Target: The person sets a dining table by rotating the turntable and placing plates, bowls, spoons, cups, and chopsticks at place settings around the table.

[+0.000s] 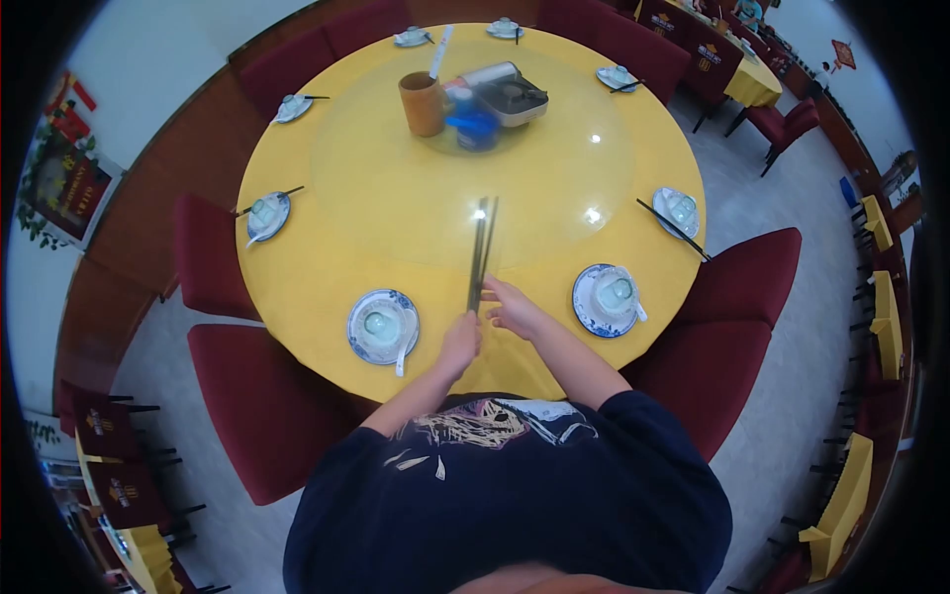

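Gripping chopsticks [478, 252] between two plates [588, 317], left hand [462, 341] closed round them, right hand [513, 308] half-open alongside, glass turntable [386, 198] ahead.

Glossy glass turntable [376, 188] over matt yellow cloth [287, 252]; blurred chopsticks [480, 252] perhaps wooden.

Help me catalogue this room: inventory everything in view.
Round table: one, yellow-covered, centre
Turntable: one, clear, centre
Place settings: eight, white and blue, table edge
Loose chopsticks: count unclear, dark, beside six settings
Cylinder: one, brown, turntable
Stove-like appliance: one, silver-black, turntable
Blurred item: one, blue, turntable
Chairs: many, dark red, around tables
Other tables: several, yellow, background
Person: at least one, top right
Held chopsticks: count unclear, dark, left grip
Right hand: one, bare, beside it
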Demonstrator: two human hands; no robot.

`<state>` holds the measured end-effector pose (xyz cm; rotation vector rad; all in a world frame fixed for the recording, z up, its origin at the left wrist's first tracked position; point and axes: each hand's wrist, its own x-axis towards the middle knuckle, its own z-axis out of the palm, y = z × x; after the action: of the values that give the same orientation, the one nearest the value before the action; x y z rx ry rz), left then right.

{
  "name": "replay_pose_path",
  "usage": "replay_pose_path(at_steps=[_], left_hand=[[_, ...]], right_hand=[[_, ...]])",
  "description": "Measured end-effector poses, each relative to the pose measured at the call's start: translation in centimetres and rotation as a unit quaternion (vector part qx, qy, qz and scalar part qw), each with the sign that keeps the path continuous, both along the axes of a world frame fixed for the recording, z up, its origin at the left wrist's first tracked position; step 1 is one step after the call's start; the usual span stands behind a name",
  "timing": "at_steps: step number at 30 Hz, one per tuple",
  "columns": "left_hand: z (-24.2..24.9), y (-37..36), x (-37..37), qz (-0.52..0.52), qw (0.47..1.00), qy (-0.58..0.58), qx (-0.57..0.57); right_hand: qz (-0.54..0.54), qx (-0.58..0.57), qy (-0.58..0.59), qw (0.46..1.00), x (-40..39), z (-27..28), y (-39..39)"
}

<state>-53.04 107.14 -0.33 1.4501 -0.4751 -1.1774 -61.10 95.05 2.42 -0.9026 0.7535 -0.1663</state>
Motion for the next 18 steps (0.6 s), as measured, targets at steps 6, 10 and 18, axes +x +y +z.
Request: replay_pose_path(at_steps=[6,10,18], left_hand=[[-7.0,-6.7,8.3,0.081,0.985,-0.144,0.058],[-10.7,-9.4,13.2,0.072,0.973,-0.191,0.111],[-6.7,-9.2,13.3,0.11,0.918,-0.307,0.225]], right_hand=[[-0.041,0.089,0.027,0.995,-7.1,-3.2,1.1],[-0.091,0.142,0.064,0.984,-11.8,-5.4,2.8],[-0.157,0.199,0.048,0.966,-15.7,-8.2,4.3]])
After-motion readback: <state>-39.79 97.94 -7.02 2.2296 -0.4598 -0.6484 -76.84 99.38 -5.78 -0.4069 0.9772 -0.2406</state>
